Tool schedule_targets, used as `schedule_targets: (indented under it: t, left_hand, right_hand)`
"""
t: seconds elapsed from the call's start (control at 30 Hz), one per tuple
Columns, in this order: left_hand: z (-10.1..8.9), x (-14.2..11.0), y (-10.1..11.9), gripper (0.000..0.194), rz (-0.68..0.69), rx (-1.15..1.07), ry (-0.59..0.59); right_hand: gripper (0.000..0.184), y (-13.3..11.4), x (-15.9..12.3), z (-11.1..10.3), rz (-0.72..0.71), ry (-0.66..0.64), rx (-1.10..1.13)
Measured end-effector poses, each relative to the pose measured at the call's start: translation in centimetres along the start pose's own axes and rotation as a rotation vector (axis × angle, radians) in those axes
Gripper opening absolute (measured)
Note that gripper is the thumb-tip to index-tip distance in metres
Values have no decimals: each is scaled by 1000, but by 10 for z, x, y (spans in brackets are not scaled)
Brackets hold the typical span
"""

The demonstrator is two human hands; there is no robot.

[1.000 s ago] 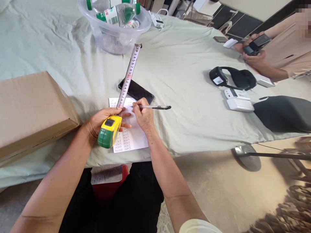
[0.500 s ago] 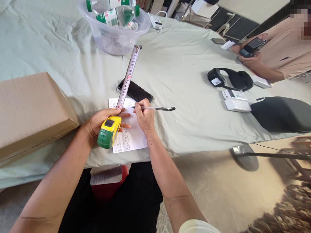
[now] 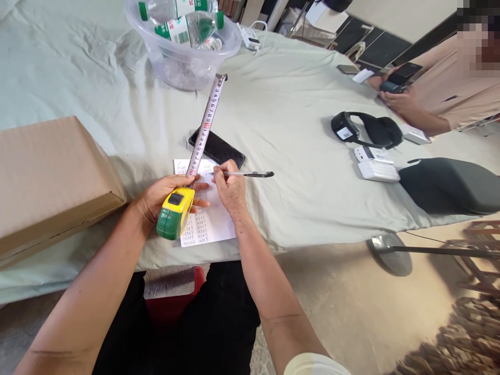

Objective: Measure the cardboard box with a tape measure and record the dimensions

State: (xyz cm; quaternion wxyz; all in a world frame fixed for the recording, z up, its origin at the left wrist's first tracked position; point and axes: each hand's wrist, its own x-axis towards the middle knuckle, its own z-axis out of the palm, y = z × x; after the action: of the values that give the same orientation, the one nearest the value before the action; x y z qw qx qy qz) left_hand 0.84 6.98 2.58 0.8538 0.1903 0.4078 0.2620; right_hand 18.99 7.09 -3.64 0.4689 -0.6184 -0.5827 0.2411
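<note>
My left hand (image 3: 172, 188) is closed around a yellow and green tape measure (image 3: 175, 211), its thumb on the blade near the case. The metal blade (image 3: 205, 127) sticks out away from me, crossing above a black smartphone (image 3: 221, 150). My right hand (image 3: 230, 187) pinches a pen (image 3: 255, 174), the tip down at the upper part of a white sheet of paper (image 3: 219, 224). Handwritten columns of figures cover the sheet, many reading 1x2x3. Part of the writing is hidden under my left hand and the tape measure.
A cardboard box (image 3: 50, 172) stands at the left. Behind is a clear plastic basin (image 3: 183, 62) with bottles. To the right lie a black headset (image 3: 365, 129), white boxes (image 3: 377, 164) and a dark case (image 3: 449, 185). Another person (image 3: 441, 83) holds a black device.
My right hand and the pen have shifted very slightly to the left over the paper. My left hand and the tape measure stay in place.
</note>
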Motion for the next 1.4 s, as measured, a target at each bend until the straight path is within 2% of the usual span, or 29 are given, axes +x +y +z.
schedule_targets:
  t: [0.17,0.37,0.87,1.1,1.4]
  left_hand:
    - [0,-1,-1,19,12,-13,-4]
    - [0,-1,-1,19,15,-4,5]
    - [0,-1,-1,19,12,0,0]
    - [3,-3,0,21,11,38,38]
    - [3,-2,0,22,-2,41,36]
  right_hand:
    - [25,-4,-1,-1,1,-8,7]
    - [25,-4,0,-1,1,42,-23]
    - [25,-4,0,-1,20,28,-10]
    - [24,-2,0,-3,-22,145,-12]
    - [24,-4,1,-2,19,78,-32]
